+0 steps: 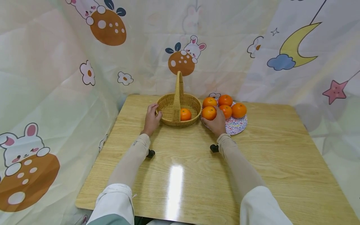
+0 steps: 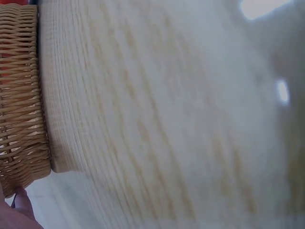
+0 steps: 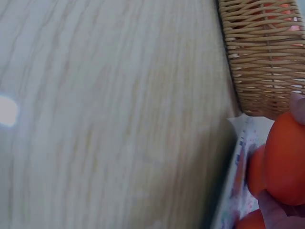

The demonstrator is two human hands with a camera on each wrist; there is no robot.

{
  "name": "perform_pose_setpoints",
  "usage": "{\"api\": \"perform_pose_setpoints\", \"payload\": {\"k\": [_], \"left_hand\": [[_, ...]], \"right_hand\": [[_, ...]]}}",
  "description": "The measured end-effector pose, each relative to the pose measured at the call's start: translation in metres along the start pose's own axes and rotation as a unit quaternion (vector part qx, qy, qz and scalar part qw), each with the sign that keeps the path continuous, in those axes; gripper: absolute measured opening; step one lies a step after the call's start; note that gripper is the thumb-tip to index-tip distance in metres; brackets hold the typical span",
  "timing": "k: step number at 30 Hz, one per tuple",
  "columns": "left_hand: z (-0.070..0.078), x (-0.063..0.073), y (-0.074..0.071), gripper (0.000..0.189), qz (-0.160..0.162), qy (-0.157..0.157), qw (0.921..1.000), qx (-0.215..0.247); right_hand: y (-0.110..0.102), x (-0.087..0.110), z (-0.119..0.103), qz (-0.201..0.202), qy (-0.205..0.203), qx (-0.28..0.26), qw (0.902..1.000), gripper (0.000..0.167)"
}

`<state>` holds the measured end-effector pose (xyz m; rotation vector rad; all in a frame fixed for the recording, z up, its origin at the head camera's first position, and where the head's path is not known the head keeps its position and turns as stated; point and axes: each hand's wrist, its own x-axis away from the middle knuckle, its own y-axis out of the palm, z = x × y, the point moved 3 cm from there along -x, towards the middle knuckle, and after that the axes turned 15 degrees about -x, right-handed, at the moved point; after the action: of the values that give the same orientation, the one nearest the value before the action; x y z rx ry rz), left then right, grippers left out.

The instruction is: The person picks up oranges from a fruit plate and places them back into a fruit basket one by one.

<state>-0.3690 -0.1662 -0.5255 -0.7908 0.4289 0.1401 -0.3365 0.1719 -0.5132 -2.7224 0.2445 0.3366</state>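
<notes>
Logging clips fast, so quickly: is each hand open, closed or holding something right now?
Left hand: closed on the rim of the basket, at its left side.
Right hand: holding an orange between thumb and fingers.

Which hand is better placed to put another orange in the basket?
Probably the right hand: it holds an orange just beside the basket. The left hand is at the basket's opposite side, farther from the other oranges on the plate.
</notes>
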Motion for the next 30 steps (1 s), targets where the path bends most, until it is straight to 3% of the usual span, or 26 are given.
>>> {"api": "perform_pose_setpoints", "payload": {"k": [15, 30], "left_hand": [[0.006, 0.001, -0.001, 0.04, 0.002, 0.0, 1.0, 0.007], [0.005, 0.002, -0.001, 0.041, -0.002, -0.009, 0.9999, 0.014]], "right_hand": [[-0.014, -0.017, -0.027, 0.004, -0.031, -0.008, 0.9995, 0.086], [0.022, -0.033, -0.049, -0.006, -0.053, -0.019, 0.9984, 0.08]]}}
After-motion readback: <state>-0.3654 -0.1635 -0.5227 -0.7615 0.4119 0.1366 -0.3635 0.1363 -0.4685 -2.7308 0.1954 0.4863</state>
